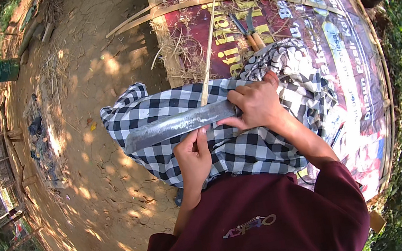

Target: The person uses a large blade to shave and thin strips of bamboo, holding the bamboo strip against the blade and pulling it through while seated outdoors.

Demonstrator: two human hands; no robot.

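The thin pale bamboo strip (207, 57) runs from the grip toward 12 o'clock, its near end pinched in the closed left hand (193, 159), while the right hand (256, 106) clasps the long grey steel blade (177, 126) crossing it toward 9 o'clock.

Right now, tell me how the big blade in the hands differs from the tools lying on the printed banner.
The big blade is broad, long and grey, lying nearly level across the checked cloth; the two small tools are slim, with pale wooden handles, pointing away from the person.

The blade is gripped by the right hand and touched by the left hand; the tools lie untouched on the banner.

Both have metal blades.
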